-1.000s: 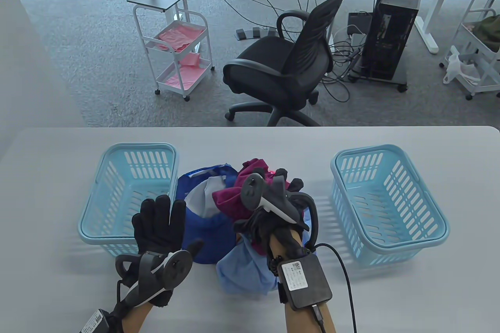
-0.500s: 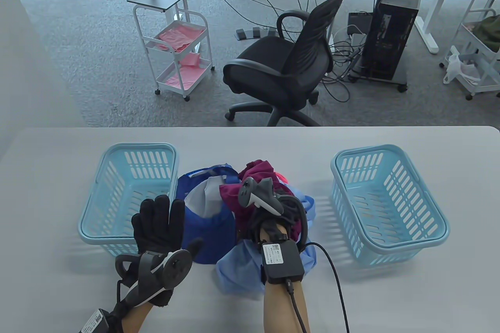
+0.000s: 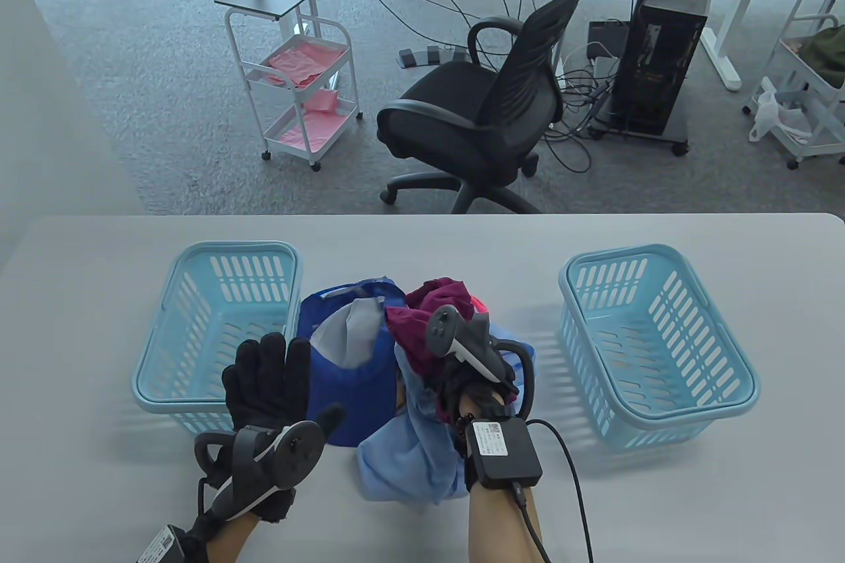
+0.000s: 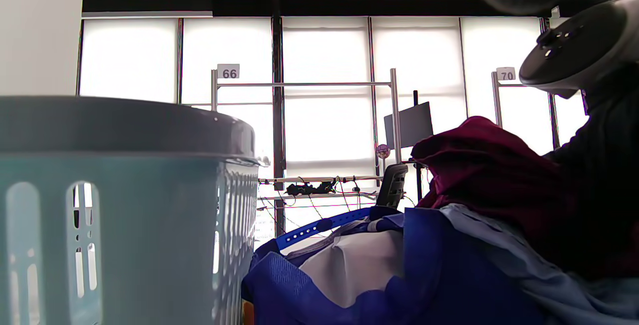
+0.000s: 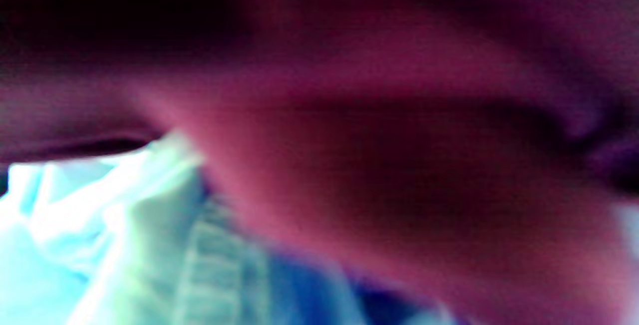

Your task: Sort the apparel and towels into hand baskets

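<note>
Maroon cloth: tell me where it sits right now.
In the table view, the crumpled maroon cloth tops the clothes pile between the two light blue plastic baskets, partly under the right hand.

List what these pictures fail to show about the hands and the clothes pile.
- Right hand fingers: table view, hidden by its tracker and the maroon cloth; grip cannot be told.
- Right wrist view: motion blur, only maroon and light blue cloth smears.
- Left hand: left wrist view shows only fingertips cut by the top edge.
- Pile's lower layers: covered by the blue garment.
</note>
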`<state>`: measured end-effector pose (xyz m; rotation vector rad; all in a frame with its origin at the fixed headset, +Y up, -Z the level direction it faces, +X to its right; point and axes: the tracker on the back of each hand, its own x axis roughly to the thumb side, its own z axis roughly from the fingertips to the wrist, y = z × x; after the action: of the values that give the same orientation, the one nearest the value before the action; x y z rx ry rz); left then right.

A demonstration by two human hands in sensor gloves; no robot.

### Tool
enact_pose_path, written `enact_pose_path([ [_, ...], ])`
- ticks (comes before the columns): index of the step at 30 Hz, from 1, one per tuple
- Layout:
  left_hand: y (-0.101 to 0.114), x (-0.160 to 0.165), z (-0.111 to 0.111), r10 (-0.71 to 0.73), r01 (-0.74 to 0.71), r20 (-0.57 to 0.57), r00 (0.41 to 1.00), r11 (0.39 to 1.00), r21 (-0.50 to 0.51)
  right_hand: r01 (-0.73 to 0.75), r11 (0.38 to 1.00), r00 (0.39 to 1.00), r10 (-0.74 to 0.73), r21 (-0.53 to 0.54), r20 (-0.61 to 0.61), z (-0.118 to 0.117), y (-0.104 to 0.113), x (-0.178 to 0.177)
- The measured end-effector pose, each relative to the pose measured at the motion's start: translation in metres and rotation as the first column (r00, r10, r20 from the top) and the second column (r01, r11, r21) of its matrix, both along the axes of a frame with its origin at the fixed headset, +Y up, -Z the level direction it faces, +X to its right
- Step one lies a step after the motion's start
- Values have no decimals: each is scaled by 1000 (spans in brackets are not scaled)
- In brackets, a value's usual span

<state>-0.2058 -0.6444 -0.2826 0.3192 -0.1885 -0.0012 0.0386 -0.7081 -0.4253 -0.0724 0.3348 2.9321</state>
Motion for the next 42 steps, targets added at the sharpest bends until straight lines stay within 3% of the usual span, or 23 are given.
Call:
enact_pose_path([
  [12,2,-3,3,26,-26,-1,1000,1000,-9,83,976,992,-100,201,77,26,16,17],
  [25,6,-9,2,54,-54,-19,998,999,9,117,901,979,-176,417,105,61,92,31],
  [42,7,-11,1,51,-50,-31,998,999,4,222,808,958,-284,546,31,69,153,33],
])
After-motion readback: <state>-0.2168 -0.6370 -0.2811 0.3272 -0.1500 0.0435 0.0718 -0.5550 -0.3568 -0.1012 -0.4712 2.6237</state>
